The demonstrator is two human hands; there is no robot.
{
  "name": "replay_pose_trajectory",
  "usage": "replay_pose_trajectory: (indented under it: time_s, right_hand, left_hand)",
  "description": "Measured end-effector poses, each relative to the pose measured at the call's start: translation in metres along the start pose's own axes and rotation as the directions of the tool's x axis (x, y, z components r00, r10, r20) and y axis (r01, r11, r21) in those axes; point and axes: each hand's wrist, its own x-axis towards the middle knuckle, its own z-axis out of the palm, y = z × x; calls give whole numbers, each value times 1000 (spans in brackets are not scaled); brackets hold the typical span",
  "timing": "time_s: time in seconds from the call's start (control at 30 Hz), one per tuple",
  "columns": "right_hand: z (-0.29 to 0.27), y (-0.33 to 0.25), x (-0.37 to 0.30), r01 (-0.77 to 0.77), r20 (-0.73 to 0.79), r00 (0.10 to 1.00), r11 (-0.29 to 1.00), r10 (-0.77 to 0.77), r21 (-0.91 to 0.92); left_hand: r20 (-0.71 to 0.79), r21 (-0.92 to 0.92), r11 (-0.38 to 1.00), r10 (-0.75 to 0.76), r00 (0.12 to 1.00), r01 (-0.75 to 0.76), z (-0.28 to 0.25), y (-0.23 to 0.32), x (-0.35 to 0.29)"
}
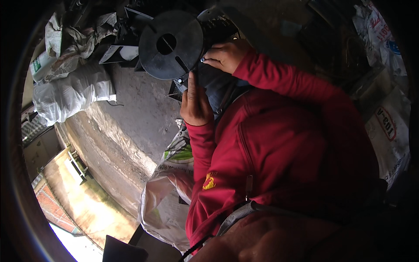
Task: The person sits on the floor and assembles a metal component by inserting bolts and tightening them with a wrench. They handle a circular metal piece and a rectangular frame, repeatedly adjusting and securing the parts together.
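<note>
A round dark grey disc (pixel 153 51) with a centre hole and narrow slots lies before me at the top of the head view. My left hand (pixel 196 105) is at its near edge. The index finger points up to the rim beside a slot, and the other fingers are curled, with nothing visible in them. Right of the disc, my right hand (pixel 226 56) pinches a small shiny metal piece (pixel 203 60), perhaps a bolt or nut, between thumb and fingertips. A bolt head (pixel 180 81) shows on a dark bracket under the disc's near rim.
Angled metal brackets (pixel 114 54) sit left of the disc. A white wrapped bundle (pixel 74 91) lies on the concrete floor (pixel 135 98) at the left. An open white plastic sack (pixel 163 201) stands by my left arm, and printed sacks (pixel 388 131) lean at the right.
</note>
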Motion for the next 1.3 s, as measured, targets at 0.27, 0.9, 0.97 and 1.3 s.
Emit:
replay_pose_trajectory:
  time_s: [0.27, 0.9, 0.97, 1.3]
  right_hand:
    - [-2, 0, 2, -61, 35, 998, 998, 60, 18]
    - [-115, 54, 31, -261, 428, 869, 965, 247, -26]
    - [-123, 47, 61, -195, 666, 633, 914, 395, -357]
    - [-75, 82, 57, -20, 703, 703, 991, 108, -132]
  left_hand:
    - [3, 61, 998, 19, 1000, -19, 14, 1, 1]
    - [-50, -89, 970, -231, 972, 226, -4, -26, -9]
    - [-49, -56, 986, -161, 986, 158, 0, -20, 2]
    - [13, -25, 983, -182, 983, 183, 35, -32, 28]
